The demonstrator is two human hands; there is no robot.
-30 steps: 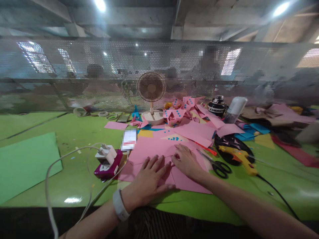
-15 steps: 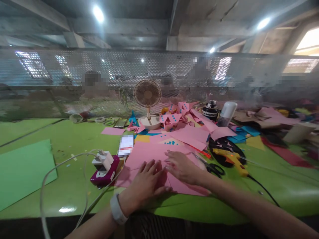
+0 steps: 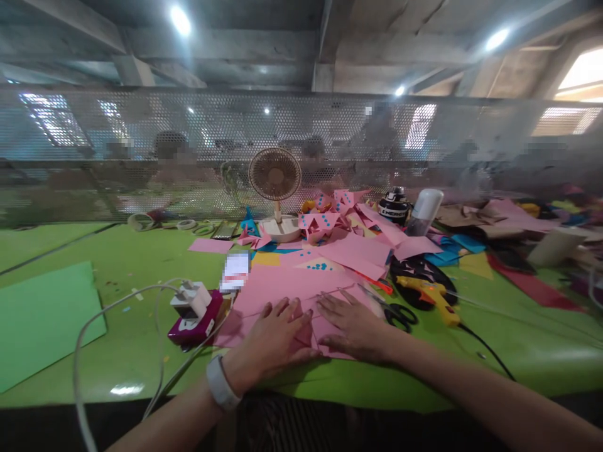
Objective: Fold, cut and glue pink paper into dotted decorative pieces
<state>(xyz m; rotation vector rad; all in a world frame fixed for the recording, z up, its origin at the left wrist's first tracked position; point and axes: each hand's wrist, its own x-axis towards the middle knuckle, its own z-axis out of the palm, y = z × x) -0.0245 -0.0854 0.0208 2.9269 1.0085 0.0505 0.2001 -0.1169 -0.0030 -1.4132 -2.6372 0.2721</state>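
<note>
A pink paper sheet (image 3: 287,284) lies on the green table (image 3: 122,251) right in front of me, with a fold line running across it. My left hand (image 3: 273,339) lies flat on its near part, fingers spread, a white band on the wrist. My right hand (image 3: 353,326) presses flat on the same sheet just to the right, fingers stretched out toward the left. The two hands almost touch. Neither hand holds anything.
Black scissors (image 3: 400,314) and a yellow glue gun (image 3: 431,294) with its cord lie right of the sheet. A purple box with a white charger (image 3: 193,307) and cable sits to the left. A small fan (image 3: 276,188), pink paper scraps and bottles stand behind; a green sheet (image 3: 42,320) lies far left.
My right hand slid toward me and down along the pink sheet, now lying flat beside the left hand. The left hand stayed pressed on the paper. The view shifted slightly.
</note>
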